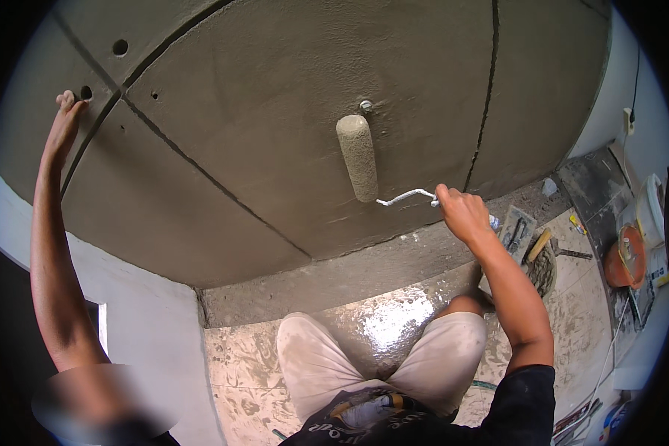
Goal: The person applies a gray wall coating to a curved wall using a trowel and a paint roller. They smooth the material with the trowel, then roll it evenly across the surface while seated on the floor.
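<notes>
My left hand (pixel 68 111) is raised at the upper left against the grey plastered wall (pixel 238 119), beside a round hole (pixel 86 92); its bent fingers hold nothing I can see, thumb apart. My right hand (pixel 459 209) grips a paint roller by its handle, mostly hidden in the fingers. The thin white frame runs left to the grit-coated roller sleeve (pixel 357 160), which lies upright on the wall just below a small fitting (pixel 366 105). Dark grooves cross the wall.
Behind my right forearm lie a steel trowel (pixel 513 230), a bucket of grey mix (pixel 543 275) and a hammer-like tool (pixel 572 254). An orange bucket (pixel 623 260) and white bucket (pixel 650 201) stand far right. A pale wall (pixel 149 312) is left. Wet, smeared floor (pixel 238 357) surrounds my knees.
</notes>
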A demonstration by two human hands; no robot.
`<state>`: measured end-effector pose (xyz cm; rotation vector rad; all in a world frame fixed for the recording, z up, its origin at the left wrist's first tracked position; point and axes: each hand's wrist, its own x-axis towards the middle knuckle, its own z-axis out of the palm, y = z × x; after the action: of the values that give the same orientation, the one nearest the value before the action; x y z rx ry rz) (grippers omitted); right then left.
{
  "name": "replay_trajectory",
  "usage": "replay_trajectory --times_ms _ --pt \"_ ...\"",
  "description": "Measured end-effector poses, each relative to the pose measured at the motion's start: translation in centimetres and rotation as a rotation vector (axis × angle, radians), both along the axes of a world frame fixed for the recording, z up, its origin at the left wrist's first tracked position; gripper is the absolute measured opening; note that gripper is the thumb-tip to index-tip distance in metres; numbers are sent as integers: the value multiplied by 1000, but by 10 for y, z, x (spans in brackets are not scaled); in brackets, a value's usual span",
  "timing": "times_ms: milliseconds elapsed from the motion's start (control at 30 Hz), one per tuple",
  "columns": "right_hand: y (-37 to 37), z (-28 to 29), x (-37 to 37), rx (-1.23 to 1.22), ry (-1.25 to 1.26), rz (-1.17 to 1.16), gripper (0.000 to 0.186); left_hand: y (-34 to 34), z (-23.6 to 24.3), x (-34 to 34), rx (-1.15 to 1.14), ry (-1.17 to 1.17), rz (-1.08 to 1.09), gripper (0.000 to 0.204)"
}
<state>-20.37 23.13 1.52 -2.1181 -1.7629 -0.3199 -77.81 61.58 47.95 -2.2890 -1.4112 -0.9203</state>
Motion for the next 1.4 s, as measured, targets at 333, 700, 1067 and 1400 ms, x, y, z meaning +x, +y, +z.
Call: replay_trajectory --times_ms 333,700,1067,1400 --pt "-14 -3 39 -66 -11 -91 17 -5 6 -1 12 54 77 54" --pt "10 -11 5 -71 27 -25 12 -3 8 6 -6 87 70 49" --pt "90 7 -148 -90 197 123 13 -9 11 23 -85 129 24 49" --pt "109 37 -184 -151 96 92 7 -39 -13 37 -19 52 121 62"
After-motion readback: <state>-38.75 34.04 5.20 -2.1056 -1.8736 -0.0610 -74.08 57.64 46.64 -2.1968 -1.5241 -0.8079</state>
